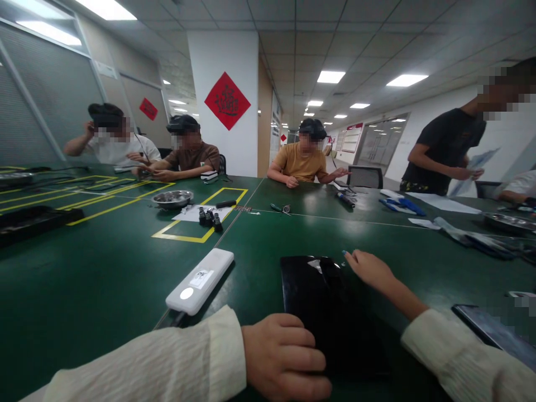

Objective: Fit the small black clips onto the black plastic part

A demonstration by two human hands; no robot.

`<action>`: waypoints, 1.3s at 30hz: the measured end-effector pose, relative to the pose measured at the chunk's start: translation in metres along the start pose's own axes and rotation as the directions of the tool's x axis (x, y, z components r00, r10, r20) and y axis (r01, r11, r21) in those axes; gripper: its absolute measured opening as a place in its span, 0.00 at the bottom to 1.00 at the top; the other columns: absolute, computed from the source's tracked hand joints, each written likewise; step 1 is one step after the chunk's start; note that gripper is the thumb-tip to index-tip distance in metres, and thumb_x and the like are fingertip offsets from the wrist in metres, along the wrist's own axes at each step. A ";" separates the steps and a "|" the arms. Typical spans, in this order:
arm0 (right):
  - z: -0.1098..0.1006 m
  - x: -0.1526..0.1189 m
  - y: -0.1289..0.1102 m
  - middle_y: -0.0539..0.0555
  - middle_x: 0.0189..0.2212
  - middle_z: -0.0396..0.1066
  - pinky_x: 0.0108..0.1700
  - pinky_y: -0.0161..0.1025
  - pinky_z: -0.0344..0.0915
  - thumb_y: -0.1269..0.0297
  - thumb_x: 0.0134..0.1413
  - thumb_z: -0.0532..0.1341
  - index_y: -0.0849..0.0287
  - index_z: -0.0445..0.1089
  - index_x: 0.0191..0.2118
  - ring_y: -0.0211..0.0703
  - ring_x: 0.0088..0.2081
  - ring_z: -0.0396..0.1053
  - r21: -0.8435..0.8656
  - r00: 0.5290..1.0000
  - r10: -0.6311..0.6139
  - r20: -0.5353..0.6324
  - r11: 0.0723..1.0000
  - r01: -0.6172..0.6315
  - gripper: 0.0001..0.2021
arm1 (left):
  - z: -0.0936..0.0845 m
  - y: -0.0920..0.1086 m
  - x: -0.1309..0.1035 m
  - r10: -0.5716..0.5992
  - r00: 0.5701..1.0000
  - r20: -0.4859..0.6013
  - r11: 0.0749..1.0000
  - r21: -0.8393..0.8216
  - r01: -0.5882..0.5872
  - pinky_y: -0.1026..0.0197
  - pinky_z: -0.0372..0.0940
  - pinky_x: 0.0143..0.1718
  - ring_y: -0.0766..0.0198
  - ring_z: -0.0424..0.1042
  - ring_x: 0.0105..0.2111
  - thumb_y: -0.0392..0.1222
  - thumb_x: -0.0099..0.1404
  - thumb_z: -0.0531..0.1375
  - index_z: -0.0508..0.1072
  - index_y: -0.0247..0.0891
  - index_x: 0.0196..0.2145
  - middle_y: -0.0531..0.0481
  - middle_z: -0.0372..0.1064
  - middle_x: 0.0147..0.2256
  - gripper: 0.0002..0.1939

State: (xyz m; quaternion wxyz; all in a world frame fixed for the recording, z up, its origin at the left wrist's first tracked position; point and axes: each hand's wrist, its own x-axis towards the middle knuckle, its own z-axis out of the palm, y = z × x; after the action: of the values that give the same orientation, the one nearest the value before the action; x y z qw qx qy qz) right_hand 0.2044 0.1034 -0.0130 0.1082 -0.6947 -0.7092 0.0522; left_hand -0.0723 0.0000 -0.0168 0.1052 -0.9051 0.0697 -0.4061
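On the green table in front of me lies a flat, glossy black panel (318,312) with a small silvery patch near its far edge. My left hand (285,357) is at its near left side, fingers bent and closed over the edge. By the panel's far right corner is my right hand (371,273), its fingertips drawn together. A tiny blue spot shows at those fingertips, too small to name. Left of the panel, a white power bank (201,282) with a label and a dark cable lies apart from both hands.
Farther off are a metal bowl (172,199), small black cylinders (209,218), pliers (280,209) and blue-white gloves (402,204). A phone (494,329) lies at the right, a black tray (39,220) at the left. Several people are around the table; one (448,139) stands.
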 end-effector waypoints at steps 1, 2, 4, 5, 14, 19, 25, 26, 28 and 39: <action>0.007 0.002 0.001 0.62 0.25 0.70 0.30 0.40 0.57 0.54 0.60 0.43 0.63 0.67 0.25 0.49 0.29 0.68 -0.030 1.000 -0.004 0.006 1.000 0.004 0.24 | -0.001 0.000 0.000 -0.011 1.000 0.012 1.000 -0.010 0.011 0.61 0.61 0.27 0.66 0.65 0.27 0.36 0.61 0.54 0.72 0.37 0.34 0.54 0.70 0.30 0.07; 0.013 0.004 0.002 0.62 0.26 0.70 0.30 0.40 0.57 0.54 0.60 0.43 0.63 0.67 0.25 0.49 0.30 0.69 -0.054 1.000 -0.017 0.010 0.998 0.018 0.24 | -0.001 0.000 -0.001 -0.021 0.999 0.024 1.000 -0.020 0.022 0.61 0.61 0.27 0.66 0.65 0.28 0.36 0.61 0.53 0.71 0.37 0.35 0.54 0.70 0.30 0.08; 0.022 0.007 0.003 0.62 0.28 0.72 0.33 0.39 0.58 0.57 0.61 0.44 0.62 0.68 0.25 0.48 0.32 0.69 -0.087 0.998 -0.066 0.015 0.994 0.067 0.23 | -0.002 0.000 -0.002 -0.043 0.997 0.056 0.998 -0.038 0.046 0.60 0.60 0.28 0.65 0.65 0.28 0.36 0.61 0.52 0.70 0.37 0.36 0.53 0.70 0.31 0.08; 0.024 0.008 0.003 0.61 0.29 0.72 0.34 0.39 0.58 0.60 0.61 0.45 0.62 0.69 0.25 0.48 0.33 0.70 -0.099 0.995 -0.095 0.014 0.990 0.096 0.21 | -0.002 0.000 -0.002 -0.065 0.995 0.076 0.996 -0.049 0.069 0.60 0.60 0.29 0.64 0.66 0.29 0.36 0.61 0.51 0.69 0.37 0.36 0.52 0.70 0.31 0.08; -0.017 -0.017 -0.032 0.58 0.27 0.67 0.36 0.39 0.55 0.65 0.62 0.42 0.61 0.63 0.28 0.45 0.33 0.64 -0.101 0.935 -0.211 -0.284 0.977 0.189 0.17 | -0.007 -0.005 0.000 -0.730 0.662 0.171 0.620 -0.242 0.747 0.63 0.60 0.32 0.64 0.63 0.30 0.34 0.63 0.48 0.62 0.37 0.34 0.48 0.63 0.31 0.05; -0.033 -0.072 -0.094 0.52 0.23 0.60 0.32 0.36 0.52 0.65 0.63 0.41 0.59 0.58 0.25 0.40 0.28 0.56 -0.038 0.726 -0.469 -0.503 0.851 0.523 0.17 | -0.008 -0.011 -0.003 -0.848 0.493 0.194 0.425 -0.307 0.852 0.62 0.59 0.35 0.63 0.63 0.31 0.43 0.69 0.40 0.64 0.37 0.32 0.49 0.63 0.29 0.17; -0.005 -0.115 -0.132 0.52 0.23 0.61 0.39 0.41 0.51 0.73 0.59 0.48 0.60 0.63 0.26 0.42 0.29 0.55 -0.343 0.445 -0.736 -0.510 0.649 0.679 0.12 | -0.009 -0.003 -0.002 -0.815 0.543 0.200 0.447 -0.379 0.810 0.61 0.60 0.37 0.62 0.61 0.30 0.52 0.69 0.36 0.64 0.38 0.30 0.48 0.63 0.29 0.24; -0.001 -0.117 -0.133 0.52 0.24 0.62 0.40 0.42 0.51 0.73 0.58 0.49 0.61 0.63 0.27 0.43 0.30 0.55 -0.355 0.455 -0.730 -0.510 0.660 0.662 0.11 | -0.009 -0.001 -0.002 -0.823 0.537 0.183 0.451 -0.363 0.815 0.61 0.59 0.38 0.61 0.62 0.32 0.52 0.69 0.36 0.64 0.38 0.30 0.47 0.64 0.30 0.24; 0.002 -0.117 -0.133 0.52 0.24 0.62 0.40 0.42 0.51 0.72 0.59 0.49 0.60 0.64 0.27 0.43 0.30 0.56 -0.377 0.476 -0.704 -0.527 0.696 0.611 0.12 | -0.009 -0.001 -0.002 -0.832 0.526 0.176 0.448 -0.346 0.824 0.61 0.59 0.40 0.61 0.62 0.33 0.52 0.69 0.37 0.64 0.38 0.30 0.47 0.64 0.31 0.24; 0.006 -0.109 -0.129 0.52 0.24 0.63 0.39 0.42 0.51 0.71 0.60 0.49 0.60 0.65 0.29 0.42 0.29 0.57 -0.413 0.486 -0.693 -0.532 0.714 0.565 0.11 | -0.004 -0.012 -0.006 -0.822 0.504 0.264 0.343 -0.477 0.809 0.61 0.57 0.35 0.63 0.60 0.30 0.46 0.68 0.43 0.61 0.37 0.29 0.51 0.58 0.28 0.15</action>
State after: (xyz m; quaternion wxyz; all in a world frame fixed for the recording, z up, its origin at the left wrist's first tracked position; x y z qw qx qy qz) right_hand 0.0790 -0.0089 0.0011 0.2961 -0.3633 -0.8299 -0.3026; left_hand -0.0788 0.0126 -0.0151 -0.3740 -0.8015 -0.2768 -0.3757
